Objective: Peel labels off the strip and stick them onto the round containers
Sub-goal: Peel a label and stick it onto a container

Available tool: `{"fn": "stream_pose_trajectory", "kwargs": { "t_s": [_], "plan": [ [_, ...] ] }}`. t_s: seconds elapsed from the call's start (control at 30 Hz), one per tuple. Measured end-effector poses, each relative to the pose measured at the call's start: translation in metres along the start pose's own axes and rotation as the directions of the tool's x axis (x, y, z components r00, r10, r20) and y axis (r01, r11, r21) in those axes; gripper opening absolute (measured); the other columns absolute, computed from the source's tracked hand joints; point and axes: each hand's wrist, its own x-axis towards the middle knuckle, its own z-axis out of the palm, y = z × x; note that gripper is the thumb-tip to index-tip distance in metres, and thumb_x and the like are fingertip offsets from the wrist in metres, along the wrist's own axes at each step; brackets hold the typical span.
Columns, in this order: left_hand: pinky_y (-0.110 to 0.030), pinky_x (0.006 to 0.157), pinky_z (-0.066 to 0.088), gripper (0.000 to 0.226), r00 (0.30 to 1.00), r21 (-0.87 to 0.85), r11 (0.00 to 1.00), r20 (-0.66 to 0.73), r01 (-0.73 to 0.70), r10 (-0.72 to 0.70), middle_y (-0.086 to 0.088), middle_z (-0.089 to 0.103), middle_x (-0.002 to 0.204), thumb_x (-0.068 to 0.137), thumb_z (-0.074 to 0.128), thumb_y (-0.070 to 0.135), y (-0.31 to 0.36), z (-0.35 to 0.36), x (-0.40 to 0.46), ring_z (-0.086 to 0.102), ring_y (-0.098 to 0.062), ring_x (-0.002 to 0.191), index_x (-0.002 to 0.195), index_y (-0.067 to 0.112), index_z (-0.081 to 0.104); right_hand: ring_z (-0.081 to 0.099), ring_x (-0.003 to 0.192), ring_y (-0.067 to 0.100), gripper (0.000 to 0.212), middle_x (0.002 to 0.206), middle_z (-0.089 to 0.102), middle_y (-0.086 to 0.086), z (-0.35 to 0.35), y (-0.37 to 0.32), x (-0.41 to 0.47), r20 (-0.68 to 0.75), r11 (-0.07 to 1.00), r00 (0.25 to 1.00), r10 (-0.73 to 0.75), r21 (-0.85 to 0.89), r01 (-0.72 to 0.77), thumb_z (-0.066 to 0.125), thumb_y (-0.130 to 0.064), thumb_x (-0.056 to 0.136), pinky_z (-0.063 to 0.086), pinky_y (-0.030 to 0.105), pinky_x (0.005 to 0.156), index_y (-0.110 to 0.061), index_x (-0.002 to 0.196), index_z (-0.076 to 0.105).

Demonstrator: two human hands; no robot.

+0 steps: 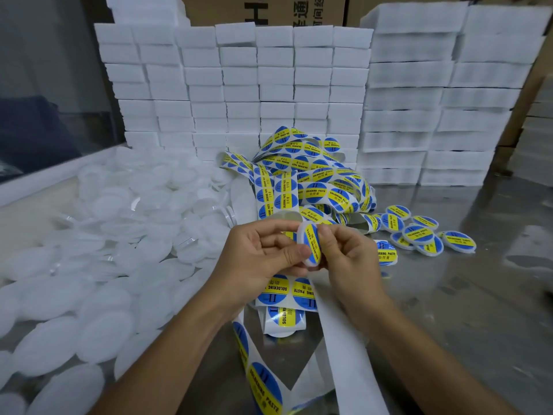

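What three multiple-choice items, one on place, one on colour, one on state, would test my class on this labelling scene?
1. Where do the finished labelled containers lie?
A. Right of the hands
B. On the white boxes
C. Among the blank containers

2. What colours are the labels?
A. Red, white
B. Blue, yellow
C. Green, black

3. What do the hands hold?
A. Nothing
B. Scissors
C. A labelled container

Answers: 1 A, they cluster at right on the metal table. 2 B, blue discs with yellow bands. 3 C, left hand and right hand both pinch it.
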Motion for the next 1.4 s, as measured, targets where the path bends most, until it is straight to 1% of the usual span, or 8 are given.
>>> {"fn": "stream_pose_trajectory", "kwargs": {
  "t_s": [0.2, 0.4, 0.53, 0.67, 0.83, 1.03, 1.2, 1.4],
  "plan": [
    [-0.026, 0.061, 0.059, 0.030, 0.999, 0.027, 0.999, -0.012, -0.034, 0.034, -0.006, 0.072, 0.071, 0.065, 0.078, 0.014, -0.003, -0.002, 0.001, 0.074, -0.026, 0.070, 0.092, 0.027, 0.078, 0.063, 0.054, 0.004, 0.041, 0.065, 0.069, -0.003, 0.010, -0.006, -0.007, 0.029, 0.999, 0.999, 0.029, 0.036, -0.030, 0.068, -0.039, 0.078, 0.048, 0.015, 0.051, -0.004, 0.099, 0.063],
    [-0.030, 0.066, 0.061, 0.029, 0.999, 0.122, 0.993, -0.041, 0.009, -0.004, -0.014, 0.074, 0.088, 0.078, 0.074, 0.007, -0.007, -0.006, 0.003, 0.074, -0.030, 0.079, 0.104, 0.019, 0.075, 0.046, 0.041, 0.000, 0.026, 0.049, 0.056, -0.008, 0.003, -0.005, -0.001, -0.082, 0.999, 0.997, -0.012, -0.038, 0.008, 0.056, -0.020, 0.098, 0.036, 0.015, 0.045, -0.006, 0.077, 0.060],
    [-0.032, 0.066, 0.061, 0.019, 0.984, 0.153, 0.988, -0.174, 0.001, 0.026, -0.006, 0.076, 0.088, 0.087, 0.069, 0.008, -0.009, -0.008, 0.006, 0.074, -0.026, 0.075, 0.100, 0.021, 0.075, 0.051, 0.043, 0.008, 0.010, 0.052, 0.056, 0.000, 0.008, -0.006, -0.006, 0.004, 0.997, 0.999, -0.047, -0.056, 0.047, 0.055, -0.007, 0.098, 0.045, 0.019, 0.046, -0.005, 0.103, 0.064],
    [-0.026, 0.052, 0.055, 0.009, 0.960, 0.166, 0.986, -0.274, -0.005, 0.051, -0.004, 0.074, 0.078, 0.086, 0.071, 0.017, -0.010, -0.008, 0.007, 0.070, -0.019, 0.061, 0.087, 0.025, 0.077, 0.061, 0.052, 0.018, 0.046, 0.065, 0.062, 0.003, 0.013, -0.006, -0.011, 0.159, 0.991, 0.986, -0.043, -0.121, 0.063, 0.076, -0.003, 0.083, 0.057, 0.042, 0.059, -0.017, 0.123, 0.061],
    [-0.025, 0.048, 0.048, 0.027, 0.961, 0.135, 0.991, -0.271, -0.019, 0.055, -0.014, 0.072, 0.074, 0.070, 0.074, 0.038, -0.009, -0.010, 0.006, 0.056, -0.021, 0.050, 0.085, 0.016, 0.077, 0.066, 0.052, 0.020, 0.025, 0.064, 0.068, 0.016, 0.015, -0.008, -0.010, 0.140, 0.997, 0.990, -0.029, -0.069, 0.039, 0.071, -0.005, 0.087, 0.058, 0.036, 0.058, -0.014, 0.108, 0.063],
    [-0.021, 0.056, 0.054, 0.021, 0.963, 0.020, 0.999, -0.267, 0.031, -0.025, -0.012, 0.075, 0.081, 0.079, 0.070, -0.008, -0.010, -0.009, 0.009, 0.069, -0.018, 0.064, 0.088, 0.011, 0.074, 0.068, 0.050, 0.017, 0.014, 0.065, 0.072, 0.010, 0.009, -0.007, -0.006, 0.059, 1.000, 0.998, 0.004, 0.013, -0.004, 0.052, -0.007, 0.100, 0.048, 0.015, 0.049, -0.002, 0.110, 0.060],
    [-0.023, 0.062, 0.057, 0.023, 0.965, -0.055, 0.998, -0.261, 0.014, -0.028, -0.012, 0.076, 0.088, 0.079, 0.069, -0.007, -0.009, -0.012, 0.009, 0.071, -0.018, 0.069, 0.094, 0.010, 0.074, 0.064, 0.063, 0.025, 0.039, 0.080, 0.066, 0.026, 0.009, -0.007, -0.008, 0.106, 0.999, 0.994, -0.022, -0.033, 0.025, 0.067, 0.001, 0.089, 0.057, 0.038, 0.063, -0.020, 0.121, 0.061],
    [-0.029, 0.059, 0.059, 0.012, 0.945, 0.234, 0.970, -0.327, 0.069, 0.012, -0.004, 0.074, 0.077, 0.080, 0.079, 0.021, -0.015, -0.011, 0.010, 0.073, -0.022, 0.065, 0.089, 0.018, 0.071, 0.066, 0.049, 0.019, 0.014, 0.072, 0.073, 0.015, 0.005, -0.007, -0.005, -0.025, 0.999, 0.999, 0.036, 0.005, -0.036, 0.065, -0.012, 0.093, 0.050, 0.021, 0.051, -0.005, 0.105, 0.061]
  ]
}}
